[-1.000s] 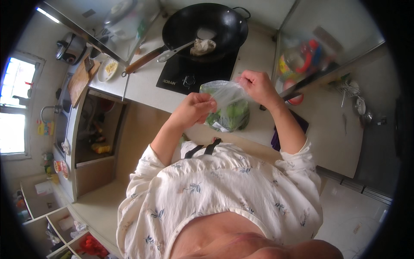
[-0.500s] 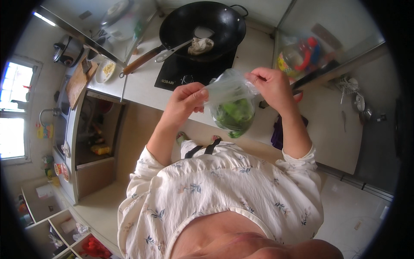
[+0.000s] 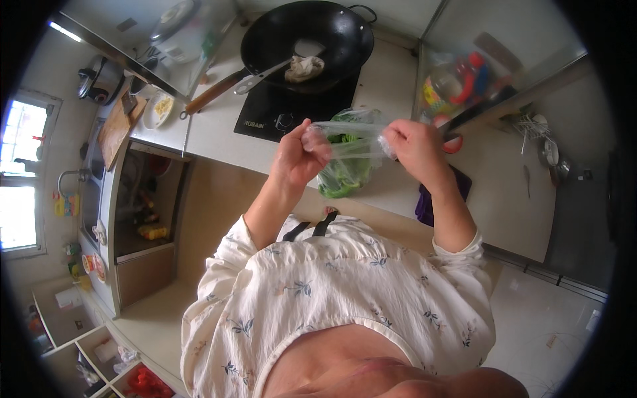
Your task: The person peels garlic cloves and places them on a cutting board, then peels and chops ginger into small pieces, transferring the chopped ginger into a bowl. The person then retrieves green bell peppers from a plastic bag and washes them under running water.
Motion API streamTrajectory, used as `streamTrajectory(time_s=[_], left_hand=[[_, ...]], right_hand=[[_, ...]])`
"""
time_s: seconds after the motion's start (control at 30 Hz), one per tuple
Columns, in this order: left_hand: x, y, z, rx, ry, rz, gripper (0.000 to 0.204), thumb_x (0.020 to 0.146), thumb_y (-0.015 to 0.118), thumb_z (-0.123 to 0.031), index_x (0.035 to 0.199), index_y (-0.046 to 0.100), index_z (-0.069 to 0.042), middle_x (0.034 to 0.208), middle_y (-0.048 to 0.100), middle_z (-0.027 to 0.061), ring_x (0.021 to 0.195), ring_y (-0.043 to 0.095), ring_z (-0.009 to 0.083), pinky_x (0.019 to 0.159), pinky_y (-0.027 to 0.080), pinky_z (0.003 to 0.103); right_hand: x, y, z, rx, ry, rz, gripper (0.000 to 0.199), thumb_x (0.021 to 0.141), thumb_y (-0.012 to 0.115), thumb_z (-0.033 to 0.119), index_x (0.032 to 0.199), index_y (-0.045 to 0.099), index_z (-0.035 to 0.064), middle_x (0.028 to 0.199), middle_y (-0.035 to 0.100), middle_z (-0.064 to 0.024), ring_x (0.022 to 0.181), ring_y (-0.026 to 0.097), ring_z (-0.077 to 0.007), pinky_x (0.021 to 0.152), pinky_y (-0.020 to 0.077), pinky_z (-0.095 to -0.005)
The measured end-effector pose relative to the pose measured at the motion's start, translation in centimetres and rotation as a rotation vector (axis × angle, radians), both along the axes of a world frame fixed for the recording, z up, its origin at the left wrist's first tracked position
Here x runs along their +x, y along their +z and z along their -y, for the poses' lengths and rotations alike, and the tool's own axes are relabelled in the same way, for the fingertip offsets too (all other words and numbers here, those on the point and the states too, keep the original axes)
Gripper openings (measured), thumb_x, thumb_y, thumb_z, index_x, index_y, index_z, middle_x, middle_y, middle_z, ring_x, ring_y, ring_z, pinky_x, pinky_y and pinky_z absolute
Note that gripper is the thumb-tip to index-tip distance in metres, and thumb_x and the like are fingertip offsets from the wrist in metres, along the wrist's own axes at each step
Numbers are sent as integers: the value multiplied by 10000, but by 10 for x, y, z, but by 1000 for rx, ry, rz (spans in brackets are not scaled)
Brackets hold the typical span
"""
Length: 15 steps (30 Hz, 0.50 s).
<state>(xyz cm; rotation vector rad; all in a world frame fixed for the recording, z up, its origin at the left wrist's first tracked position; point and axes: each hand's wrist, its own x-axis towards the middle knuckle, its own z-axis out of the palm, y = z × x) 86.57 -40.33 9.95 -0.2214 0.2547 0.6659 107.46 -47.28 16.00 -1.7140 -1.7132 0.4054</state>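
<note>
Between my hands hangs a clear plastic bag [image 3: 367, 154] with green vegetables [image 3: 345, 178] inside, just off the counter's front edge. My left hand [image 3: 298, 154] is closed on one side of the bag's mouth. On the other side, my right hand [image 3: 415, 147] pinches the gathered plastic. The mouth is stretched wide between the two hands, and green leaves show through it. What kind of vegetable it is, I cannot make out for certain.
Behind the bag, a black wok [image 3: 332, 40] sits on an induction cooker [image 3: 265, 113]. A spatula [image 3: 262, 76] and a crumpled cloth [image 3: 304, 68] lie in the wok. A plate [image 3: 158, 113] of yellowish pieces stands left, near a cutting board [image 3: 119, 132]. Dark purple cloth [image 3: 458, 192] lies at right.
My hands have pulled the bag's mouth wider, and its opening now faces me more. The left hand has turned and moved slightly right; the right hand has dropped a little.
</note>
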Motion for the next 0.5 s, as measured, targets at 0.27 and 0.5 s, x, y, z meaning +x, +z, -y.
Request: streamTrajectory(time_s=[0.27,0.5], left_hand=[[-8,11,1,162,-27,-142,241,863,505,-159,649,398,-135,538,302,-68,451,275,51,413,223,200],[10,28,14,622,-10,-556,301,705,535,114,693,390,-150,597,354,-83,463,272,17,416,197,173]], right_hand=[[11,7,-8,86,-65,58,176,758,598,181,671,550,36,606,538,-159,564,523,-352,491,399,-400],[-6,14,-12,106,80,134,134,731,597,154,734,546,31,676,592,-150,621,575,-325,556,449,-376]])
